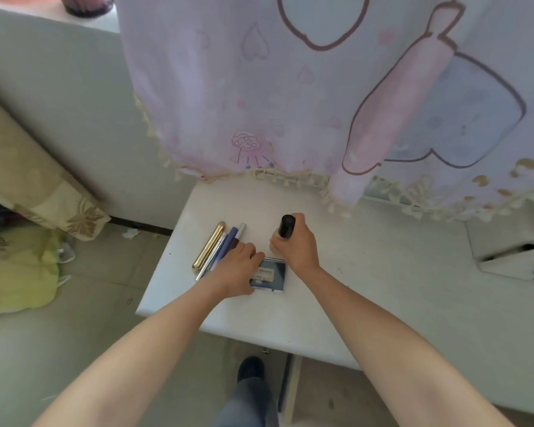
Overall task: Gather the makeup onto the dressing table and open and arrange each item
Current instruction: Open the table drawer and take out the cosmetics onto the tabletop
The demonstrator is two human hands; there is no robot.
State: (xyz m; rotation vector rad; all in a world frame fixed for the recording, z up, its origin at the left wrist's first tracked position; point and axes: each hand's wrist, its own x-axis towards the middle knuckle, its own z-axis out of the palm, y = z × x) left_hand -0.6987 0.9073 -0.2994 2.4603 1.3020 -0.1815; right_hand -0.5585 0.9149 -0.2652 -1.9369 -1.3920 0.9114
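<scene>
On the table (383,272) lies one blue compact (273,272). My left hand (238,269) rests relaxed across its left edge, fingers touching the pens (232,235) just left of it; I count at least three, plus one gold tube (208,246) farthest left. Just behind the compact, my right hand (296,246) grips one black-capped bottle (286,226), upright.

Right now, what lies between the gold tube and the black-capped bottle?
Head view: slim pens lie side by side beside the gold tube, then bare tabletop up to the bottle.
</scene>
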